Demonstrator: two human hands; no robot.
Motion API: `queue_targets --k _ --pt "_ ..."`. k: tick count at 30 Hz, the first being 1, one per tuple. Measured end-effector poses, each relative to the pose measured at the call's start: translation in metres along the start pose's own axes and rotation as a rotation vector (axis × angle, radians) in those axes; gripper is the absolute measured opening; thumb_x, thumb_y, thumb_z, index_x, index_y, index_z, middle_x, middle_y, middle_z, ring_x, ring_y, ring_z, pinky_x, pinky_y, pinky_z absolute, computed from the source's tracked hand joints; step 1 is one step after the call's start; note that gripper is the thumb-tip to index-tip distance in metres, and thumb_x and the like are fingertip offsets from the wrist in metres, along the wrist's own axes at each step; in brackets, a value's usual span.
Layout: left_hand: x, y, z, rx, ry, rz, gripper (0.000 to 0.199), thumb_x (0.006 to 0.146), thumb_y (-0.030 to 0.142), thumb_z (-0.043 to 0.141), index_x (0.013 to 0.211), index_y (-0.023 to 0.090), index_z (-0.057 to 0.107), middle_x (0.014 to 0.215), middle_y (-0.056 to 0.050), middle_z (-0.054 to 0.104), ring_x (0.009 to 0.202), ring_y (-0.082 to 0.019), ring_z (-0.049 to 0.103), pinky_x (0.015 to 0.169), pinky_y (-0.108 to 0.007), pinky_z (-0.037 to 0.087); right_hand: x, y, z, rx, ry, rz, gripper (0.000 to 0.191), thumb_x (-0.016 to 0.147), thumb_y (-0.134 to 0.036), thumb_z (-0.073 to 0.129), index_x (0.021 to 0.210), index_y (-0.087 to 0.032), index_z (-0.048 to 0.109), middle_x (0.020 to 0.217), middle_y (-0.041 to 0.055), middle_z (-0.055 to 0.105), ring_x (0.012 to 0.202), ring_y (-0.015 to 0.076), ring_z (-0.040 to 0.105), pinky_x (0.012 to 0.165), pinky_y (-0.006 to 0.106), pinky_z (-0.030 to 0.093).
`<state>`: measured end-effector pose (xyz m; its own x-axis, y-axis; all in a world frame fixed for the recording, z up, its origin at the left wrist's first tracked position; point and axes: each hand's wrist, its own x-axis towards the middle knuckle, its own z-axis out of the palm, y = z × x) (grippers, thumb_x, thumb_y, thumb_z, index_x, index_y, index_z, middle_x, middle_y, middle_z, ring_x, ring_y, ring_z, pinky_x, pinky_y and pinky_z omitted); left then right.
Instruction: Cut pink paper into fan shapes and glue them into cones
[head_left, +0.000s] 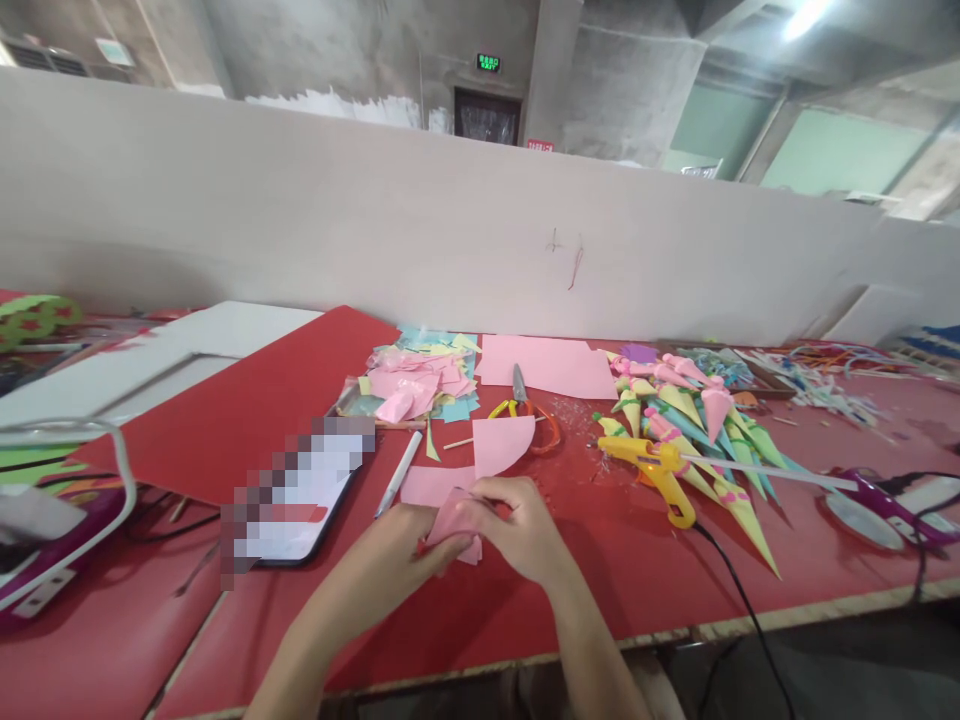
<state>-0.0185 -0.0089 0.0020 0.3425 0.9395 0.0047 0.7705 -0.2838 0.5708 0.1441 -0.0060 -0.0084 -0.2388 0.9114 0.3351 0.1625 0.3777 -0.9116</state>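
Between the two hands, near the front edge of the red tabletop (615, 590): a small folded or curled piece of pink paper (452, 515), gripped by the bent fingers of both the left hand (405, 548) and the right hand (519, 528). Its shape appears partly formed; the fingers hide the seam, so whether any edge is joined cannot be told. Pink corners show just below the grip, but whether they belong to the held piece is unclear.

Just beyond the grip lie a flat pink rectangle (429, 486) and, partly over it, a pink piece with one curved edge (501, 444), cut but apparently unshaped. Farther out, beyond scissors (519, 383), a large pink sheet (547, 366) lies flat, seemingly material in reserve. Left of these, a heap of paper scraps (420, 380) suggests much cutting already done; nearer the grip on that side are a white marker (400, 472) and a phone (322, 500).

Right of the grip, a yellow glue gun (660, 466) lies against a pile of paper cones (742, 515) in several colours, many with trimmed bands. These appear complete or nearly so, in contrast with the held piece, which shows no such trim.
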Motion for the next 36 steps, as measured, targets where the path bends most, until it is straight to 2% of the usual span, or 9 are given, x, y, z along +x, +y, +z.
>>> queue_targets --k 2,4,8,11,16,23,26,30,36 --pt "0.0007 0.0003 0.002 -0.035 0.007 0.006 0.036 0.075 0.047 0.045 0.052 0.02 0.039 0.05 0.004 0.042 0.046 -0.011 0.033 0.044 -0.024 0.022 -0.0002 -0.0004 0.0017 0.014 0.019 -0.003 0.024 0.078 -0.026 0.049 0.056 -0.018 0.045 0.055 -0.0053 0.033 0.054 0.0087 0.032 0.05 0.021 0.03" --pt "0.0015 0.0004 0.0018 -0.056 0.012 0.024 0.037 0.078 0.047 0.041 0.053 0.02 0.039 0.049 0.004 0.041 0.046 -0.01 0.033 0.044 -0.024 0.023 -0.0005 0.0 0.0025 0.032 0.034 -0.018 0.008 0.077 -0.024 0.051 0.074 -0.018 0.056 0.063 -0.0038 0.046 0.059 0.0101 0.042 0.058 0.021 0.037" --pt "0.004 -0.0018 -0.0014 -0.092 0.02 0.066 0.039 0.08 0.048 0.038 0.055 0.018 0.044 0.051 0.004 0.044 0.048 -0.011 0.038 0.047 -0.023 0.027 -0.0011 0.0014 0.0044 -0.006 0.138 -0.098 0.035 0.074 -0.022 0.056 0.108 -0.022 0.052 0.087 0.001 0.056 0.079 0.0144 0.053 0.075 0.026 0.044" --pt "0.0059 -0.0021 -0.0038 -0.153 0.051 0.063 0.036 0.08 0.049 0.04 0.064 0.018 0.051 0.056 0.003 0.049 0.054 -0.012 0.043 0.05 -0.023 0.032 -0.0014 0.002 0.0054 -0.071 0.163 -0.16 0.043 0.075 -0.023 0.056 0.117 -0.024 0.047 0.104 0.0049 0.057 0.096 0.0182 0.054 0.084 0.031 0.044" --pt "0.0068 0.0024 -0.0065 -0.318 0.118 -0.023 0.036 0.079 0.052 0.041 0.067 0.019 0.049 0.053 0.006 0.043 0.05 -0.012 0.04 0.048 -0.023 0.035 -0.0023 0.0024 0.0059 -0.159 0.138 -0.226 0.055 0.079 -0.022 0.054 0.131 -0.027 0.035 0.127 0.0069 0.048 0.117 0.0207 0.044 0.097 0.037 0.038" --pt "0.0055 -0.003 -0.0022 -0.569 0.167 -0.083 0.048 0.078 0.061 0.036 0.078 0.018 0.058 0.069 0.0 0.057 0.063 -0.015 0.052 0.061 -0.025 0.046 -0.0036 0.0059 0.008 -0.247 0.085 -0.257 0.061 0.082 -0.02 0.048 0.137 -0.027 0.024 0.136 0.007 0.039 0.125 0.0216 0.036 0.099 0.039 0.038" --pt "0.0055 -0.0065 0.0008 -0.615 0.186 -0.12 0.055 0.077 0.066 0.033 0.078 0.018 0.059 0.067 -0.001 0.057 0.064 -0.016 0.053 0.064 -0.027 0.048 -0.0043 0.0054 0.0083 -0.3 0.087 -0.28 0.064 0.081 -0.018 0.047 0.139 -0.026 0.02 0.138 0.007 0.037 0.126 0.0212 0.033 0.102 0.04 0.035" --pt "0.0061 -0.0054 0.0005 -0.637 0.205 -0.15 0.058 0.072 0.07 0.037 0.072 0.017 0.06 0.063 0.0 0.056 0.061 -0.015 0.052 0.065 -0.028 0.049 -0.005 0.0028 0.0071 -0.339 0.094 -0.324 0.063 0.08 -0.015 0.045 0.138 -0.026 0.022 0.137 0.0062 0.037 0.127 0.0206 0.032 0.103 0.04 0.034" --pt "0.0061 -0.0021 -0.0046 -0.645 0.222 -0.168 0.063 0.068 0.073 0.039 0.077 0.017 0.066 0.067 -0.002 0.06 0.063 -0.016 0.053 0.067 -0.029 0.05 -0.0055 0.0017 0.0053 -0.336 0.126 -0.373 0.061 0.078 -0.011 0.043 0.135 -0.029 0.03 0.134 0.0042 0.041 0.123 0.0193 0.038 0.101 0.037 0.037"
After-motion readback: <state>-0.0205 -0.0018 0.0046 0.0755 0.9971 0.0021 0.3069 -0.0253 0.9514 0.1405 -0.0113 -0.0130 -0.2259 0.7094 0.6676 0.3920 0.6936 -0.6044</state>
